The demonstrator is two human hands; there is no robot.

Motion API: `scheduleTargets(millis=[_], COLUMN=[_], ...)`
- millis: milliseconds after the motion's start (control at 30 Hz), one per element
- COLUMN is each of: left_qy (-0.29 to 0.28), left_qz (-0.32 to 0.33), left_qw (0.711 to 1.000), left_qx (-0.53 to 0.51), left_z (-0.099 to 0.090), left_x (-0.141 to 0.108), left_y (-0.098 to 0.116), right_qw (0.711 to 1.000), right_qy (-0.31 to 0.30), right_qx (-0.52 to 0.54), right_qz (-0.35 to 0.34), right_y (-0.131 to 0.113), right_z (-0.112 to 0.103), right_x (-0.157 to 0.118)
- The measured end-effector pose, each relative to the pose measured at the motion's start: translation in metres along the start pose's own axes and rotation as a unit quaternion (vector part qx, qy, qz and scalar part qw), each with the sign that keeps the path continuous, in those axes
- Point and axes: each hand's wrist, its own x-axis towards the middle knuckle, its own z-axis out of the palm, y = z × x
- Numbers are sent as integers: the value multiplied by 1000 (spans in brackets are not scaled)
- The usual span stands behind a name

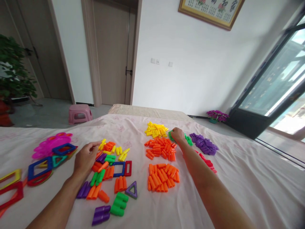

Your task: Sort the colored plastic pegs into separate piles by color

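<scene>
Bright daylight comes in from the glazed door (274,76) at two to three o'clock, its panes glaring nearly white. Soft shadow grays the white wall (166,86) at one o'clock; the wooden doors (111,54) toward eleven look dimmer. Wide-angle distortion stretches the edges, and the leafy plant (14,70) at nine looks soft.

1. A lane of bare cloth (138,149) runs front to back between the mixed pieces (109,172) and the orange piles.
2. Only a narrow gap separates the nearer orange pile (162,178) from the farther orange pile (159,148); the yellow pile (156,130) stands just behind.
3. The right forearm (202,171) bars the way between the orange piles and red pile (206,161).
4. Right of the purple pile (203,144), cloth spreads wide.
</scene>
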Motion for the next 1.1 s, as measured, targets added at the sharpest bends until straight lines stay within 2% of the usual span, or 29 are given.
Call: scheduleTargets(millis=[167, 333, 433, 500, 600, 700, 767, 867, 1100], left_qy=[-8, -6, -3, 0, 3, 2, -4, -13, -19], left_qz=[-6, -13, -5, 0, -2, -10, -15, -18, -20], left_qw=[1000, 1000, 1000, 1000, 1000, 1000, 1000, 1000, 1000], left_qx=[-8, -4, 4, 5, -2, -9, -4, -4, -5], left_z=[-1, 0, 0, 0, -1, -3, -3, -5, -6], left_x=[-1, -1, 0, 0, -1, -2, -2, -3, -3], left_y=[3, 2, 1, 2, 4, 7, 7, 9, 11], right_qw=[999, 998, 997, 993, 970, 924, 892, 865, 858], right_qy=[6, 14, 18, 16, -9, -76, -119, -152, -187], right_qx=[-38, -48, -38, -17, 34, 77, 93, 91, 5], right_qz=[-2, -33, -65, -114, -240, -367, -425, -470, -479], right_y=[-1, -7, -24, -43, -79, -114, -132, -151, -169], right_z=[2, -7, -16, -22, -27, -21, -12, 4, 20], right_x=[-3, -10, -24, -42, -82, -126, -152, -176, -190])
